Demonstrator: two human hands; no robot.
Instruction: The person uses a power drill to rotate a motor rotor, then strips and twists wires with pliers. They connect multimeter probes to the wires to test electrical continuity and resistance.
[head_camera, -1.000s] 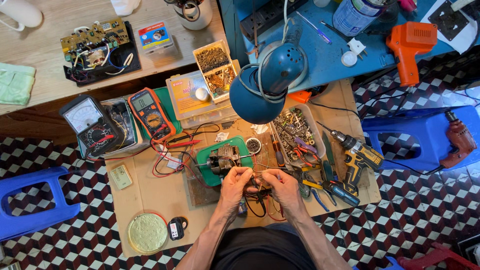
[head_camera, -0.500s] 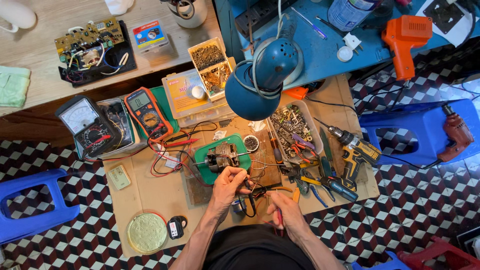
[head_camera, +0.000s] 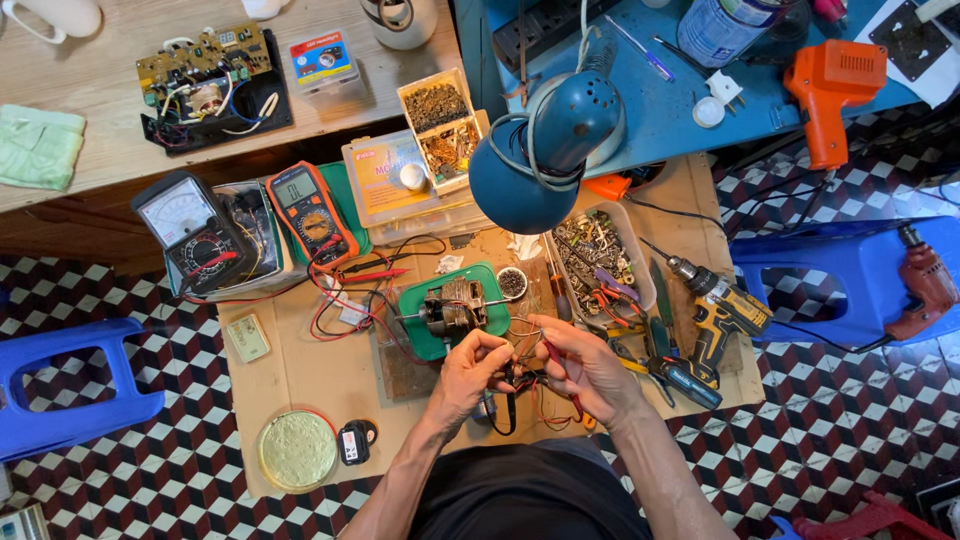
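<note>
My left hand (head_camera: 474, 371) and my right hand (head_camera: 588, 366) meet over the front of a low wooden worktable (head_camera: 290, 375). Between the fingertips they pinch a small dark part with thin wires (head_camera: 520, 378). The right hand also grips a red-handled tool (head_camera: 562, 375) that runs down across the palm. Just beyond the hands a small electric motor (head_camera: 452, 307) lies on a green tray (head_camera: 418, 338), its wires trailing toward my fingers.
A blue desk lamp (head_camera: 540, 160) hangs over the table. Two multimeters (head_camera: 310, 213) sit at the left, a tray of screws and pliers (head_camera: 598, 262) and a cordless drill (head_camera: 720, 310) at the right. Blue stools (head_camera: 60, 385) stand on both sides.
The hands were apart half a second ago, the right one drawn back near my body. They have come together again over the wires in front of the motor.
</note>
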